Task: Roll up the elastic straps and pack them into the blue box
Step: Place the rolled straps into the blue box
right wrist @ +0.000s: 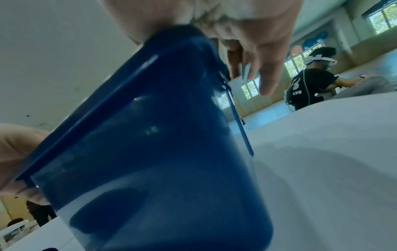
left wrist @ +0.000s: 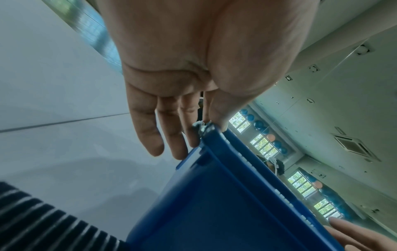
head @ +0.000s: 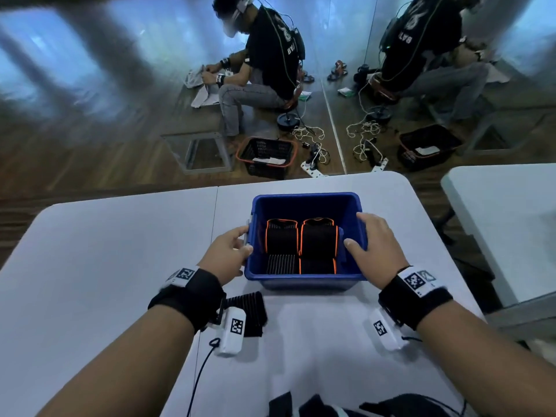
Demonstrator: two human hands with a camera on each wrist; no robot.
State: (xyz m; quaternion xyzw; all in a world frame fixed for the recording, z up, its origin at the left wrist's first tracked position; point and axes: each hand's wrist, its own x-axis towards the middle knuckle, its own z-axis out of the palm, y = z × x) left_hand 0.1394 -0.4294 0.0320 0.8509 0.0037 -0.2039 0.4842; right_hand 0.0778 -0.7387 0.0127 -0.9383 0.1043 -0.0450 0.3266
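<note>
The blue box (head: 307,282) stands on the white table (head: 105,251), right in front of me. Inside it lie several rolled black straps with orange edges (head: 319,239), side by side. My left hand (head: 242,243) grips the box's left rim, thumb on top and fingers (left wrist: 150,135) down the outer wall (left wrist: 214,212). My right hand (head: 361,236) grips the right rim (right wrist: 150,144), thumb inside the box and fingers (right wrist: 268,76) outside. A loose black ribbed strap (head: 249,311) lies flat on the table under my left wrist, also seen in the left wrist view (left wrist: 43,220).
A second white table (head: 505,221) stands to the right across a gap. On the floor beyond the table edge are a black basket (head: 266,156), cables and a seated person (head: 264,55) before a mirror. Dark gear (head: 331,407) sits at the near edge.
</note>
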